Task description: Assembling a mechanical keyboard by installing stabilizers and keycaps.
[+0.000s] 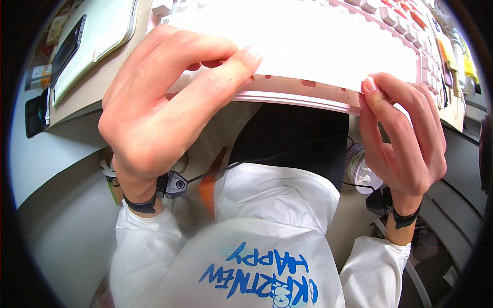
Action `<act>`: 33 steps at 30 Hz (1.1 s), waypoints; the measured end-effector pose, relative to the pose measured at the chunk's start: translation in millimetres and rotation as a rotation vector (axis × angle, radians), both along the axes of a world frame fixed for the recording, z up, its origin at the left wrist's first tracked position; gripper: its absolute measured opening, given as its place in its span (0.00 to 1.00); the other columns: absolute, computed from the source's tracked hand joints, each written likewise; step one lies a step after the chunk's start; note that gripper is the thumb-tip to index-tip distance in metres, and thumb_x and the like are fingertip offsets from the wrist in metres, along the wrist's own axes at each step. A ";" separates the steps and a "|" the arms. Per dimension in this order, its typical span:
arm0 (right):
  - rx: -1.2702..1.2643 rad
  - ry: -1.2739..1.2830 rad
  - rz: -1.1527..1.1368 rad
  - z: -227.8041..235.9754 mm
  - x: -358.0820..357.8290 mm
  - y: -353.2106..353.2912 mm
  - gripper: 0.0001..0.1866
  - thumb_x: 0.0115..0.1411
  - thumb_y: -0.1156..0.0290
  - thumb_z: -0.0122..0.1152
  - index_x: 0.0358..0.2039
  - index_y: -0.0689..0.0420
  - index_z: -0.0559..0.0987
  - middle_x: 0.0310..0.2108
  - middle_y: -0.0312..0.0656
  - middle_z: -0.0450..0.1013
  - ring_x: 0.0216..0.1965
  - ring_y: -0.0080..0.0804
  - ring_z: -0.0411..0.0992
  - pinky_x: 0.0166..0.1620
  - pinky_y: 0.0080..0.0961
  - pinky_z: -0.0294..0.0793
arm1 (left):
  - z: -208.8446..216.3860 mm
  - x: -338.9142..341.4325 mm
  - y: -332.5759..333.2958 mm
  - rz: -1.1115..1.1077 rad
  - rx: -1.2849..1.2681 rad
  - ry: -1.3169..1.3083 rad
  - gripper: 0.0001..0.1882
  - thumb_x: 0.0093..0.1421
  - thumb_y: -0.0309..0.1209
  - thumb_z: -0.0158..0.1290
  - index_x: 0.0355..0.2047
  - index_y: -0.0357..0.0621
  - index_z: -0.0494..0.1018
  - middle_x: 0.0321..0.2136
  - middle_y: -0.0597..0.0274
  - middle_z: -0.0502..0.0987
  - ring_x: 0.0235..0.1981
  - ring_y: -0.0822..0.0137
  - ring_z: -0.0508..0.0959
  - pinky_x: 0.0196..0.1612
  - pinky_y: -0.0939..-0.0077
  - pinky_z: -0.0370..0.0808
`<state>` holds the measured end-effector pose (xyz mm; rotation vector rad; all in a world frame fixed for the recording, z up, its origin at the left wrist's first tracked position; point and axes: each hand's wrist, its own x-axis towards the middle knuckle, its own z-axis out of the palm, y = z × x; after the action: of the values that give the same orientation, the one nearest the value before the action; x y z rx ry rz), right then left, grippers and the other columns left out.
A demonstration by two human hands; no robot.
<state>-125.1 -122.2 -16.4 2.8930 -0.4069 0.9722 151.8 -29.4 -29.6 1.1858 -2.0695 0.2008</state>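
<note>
A glaring white sheet [318,46] lies over a pink keyboard case [303,100] near the desk's front edge. My left hand [164,97] pinches the sheet's near edge between thumb and fingers, left of centre. At its near right corner, my right hand [405,128] grips it the same way. Below the sheet's edge, a strip of the pink case with small notches shows. Pale keycaps [390,18] line the far and right sides, and red keycaps [411,13] show at the far right. Most of the sheet's surface is washed out by bright light.
On the left of the desk, a dark phone [69,46] rests on a pale flat device [105,36]. A yellow-handled tool [446,51] and cables are at the far right. Small cameras [174,185] are strapped to my wrists. A bin [359,172] stands below the desk.
</note>
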 end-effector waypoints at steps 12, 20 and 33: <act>-0.011 0.111 -0.021 7.8 -2.4 4.0 0.17 0.43 0.89 0.76 0.37 0.67 0.85 0.36 0.51 0.81 0.35 0.42 0.81 0.37 0.30 0.81 | -6.0 5.9 -3.1 -0.056 -0.044 0.000 0.18 0.43 0.20 0.70 0.38 0.33 0.84 0.31 0.56 0.81 0.32 0.62 0.80 0.33 0.75 0.76; -0.031 0.118 -0.034 6.4 0.8 4.3 0.17 0.42 0.89 0.77 0.35 0.66 0.85 0.36 0.50 0.81 0.35 0.41 0.81 0.37 0.30 0.81 | -8.9 6.0 -3.6 -0.046 -0.052 0.005 0.17 0.44 0.20 0.70 0.38 0.34 0.85 0.31 0.57 0.81 0.31 0.63 0.80 0.32 0.75 0.76; 0.026 0.095 -0.067 9.0 12.1 11.2 0.16 0.41 0.91 0.74 0.33 0.67 0.83 0.34 0.49 0.80 0.33 0.40 0.79 0.37 0.29 0.80 | 5.4 7.8 -1.6 -0.033 -0.010 -0.114 0.17 0.45 0.19 0.69 0.38 0.33 0.84 0.31 0.56 0.81 0.31 0.62 0.80 0.32 0.75 0.76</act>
<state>-113.0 -111.0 -7.3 2.9134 -0.5098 0.8227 159.6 -31.0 -24.2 1.1573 -2.1820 0.2689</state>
